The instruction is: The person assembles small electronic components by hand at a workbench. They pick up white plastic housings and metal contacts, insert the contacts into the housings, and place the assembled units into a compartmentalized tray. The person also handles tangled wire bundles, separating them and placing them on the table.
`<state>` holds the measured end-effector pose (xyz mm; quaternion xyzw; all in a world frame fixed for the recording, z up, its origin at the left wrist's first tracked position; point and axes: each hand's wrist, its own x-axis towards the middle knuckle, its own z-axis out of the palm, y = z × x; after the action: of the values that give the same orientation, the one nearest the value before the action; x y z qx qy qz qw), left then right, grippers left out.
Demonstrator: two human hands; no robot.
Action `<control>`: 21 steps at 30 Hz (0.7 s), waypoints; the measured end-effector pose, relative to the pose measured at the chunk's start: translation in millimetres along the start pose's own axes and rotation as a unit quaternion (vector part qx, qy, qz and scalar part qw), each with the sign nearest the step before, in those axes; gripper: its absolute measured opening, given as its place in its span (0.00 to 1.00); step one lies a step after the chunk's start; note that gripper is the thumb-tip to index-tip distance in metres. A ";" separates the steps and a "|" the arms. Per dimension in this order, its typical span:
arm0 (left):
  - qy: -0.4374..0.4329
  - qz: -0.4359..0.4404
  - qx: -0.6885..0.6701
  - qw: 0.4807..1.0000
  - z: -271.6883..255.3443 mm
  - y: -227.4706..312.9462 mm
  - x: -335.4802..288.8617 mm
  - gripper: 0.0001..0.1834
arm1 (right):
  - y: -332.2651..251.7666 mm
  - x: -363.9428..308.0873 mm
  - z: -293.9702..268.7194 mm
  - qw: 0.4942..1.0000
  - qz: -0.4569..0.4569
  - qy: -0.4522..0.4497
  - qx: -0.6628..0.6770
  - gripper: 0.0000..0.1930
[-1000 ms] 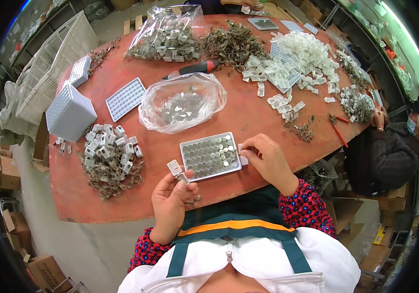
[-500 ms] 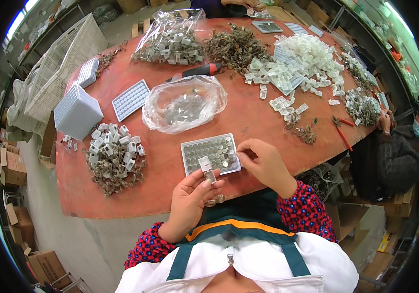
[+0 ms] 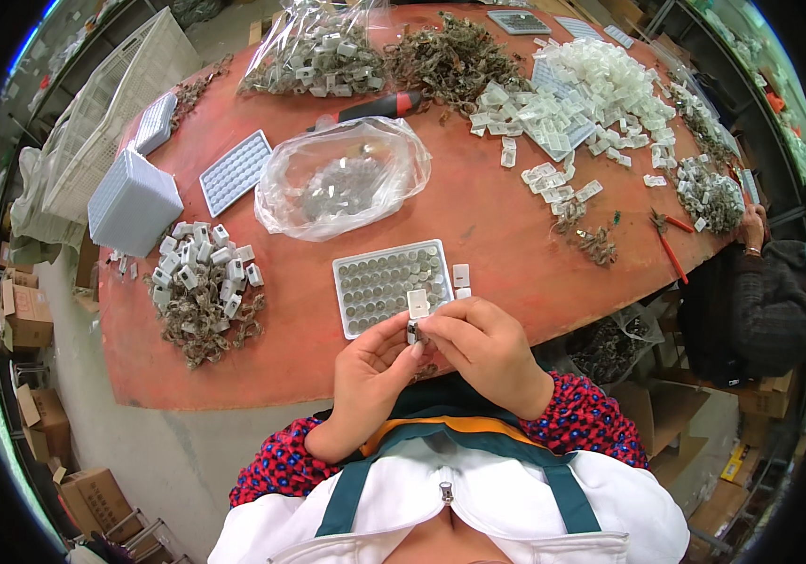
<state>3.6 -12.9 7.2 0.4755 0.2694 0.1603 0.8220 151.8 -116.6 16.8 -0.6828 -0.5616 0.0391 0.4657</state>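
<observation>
My left hand (image 3: pixel 372 368) is closed round a small white hinged plastic case (image 3: pixel 418 303), its lid standing up, at the table's near edge. My right hand (image 3: pixel 489 350) meets it from the right, thumb and forefinger pinched at the case's opening; whatever lies between those fingertips is hidden. Just beyond both hands sits a white tray (image 3: pixel 339 273) with rows of small round silvery discs (image 3: pixel 375 287). Another open hinged case (image 3: pixel 461 276) lies against the tray's right side, partly behind my right hand.
White cases with wiry brown strands (image 3: pixel 205 291) are heaped at left, near stacked trays (image 3: pixel 135 202). Beyond my tray lies an open plastic bag (image 3: pixel 347 179) of discs. Clear cases (image 3: pixel 591 94) pile at far right. Red-handled pliers (image 3: pixel 671 244) lie near a co-worker's hand (image 3: pixel 753 228).
My right hand has come from the tray's right side to the case in my left hand. The open case beside the tray is now uncovered. The whole view has shifted slightly.
</observation>
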 end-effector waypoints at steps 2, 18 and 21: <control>0.001 -0.002 -0.006 1.000 -0.7 -1.3 0.1 0.23 | 0.7 -0.2 3.4 0.999 -0.018 0.009 -0.027 0.09; 0.067 -0.016 0.012 0.998 -8.0 -4.2 -1.1 0.20 | 6.0 6.6 -6.9 0.996 0.078 -0.039 0.011 0.06; 0.083 -0.024 0.015 0.996 -8.8 -2.2 -3.5 0.19 | 20.8 13.8 -10.5 0.991 0.115 -0.028 -0.059 0.06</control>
<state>-4.4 -9.7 2.8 0.4665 0.3503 0.1752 0.7931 178.1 -110.3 15.1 -0.7678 -0.4936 0.0786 0.4008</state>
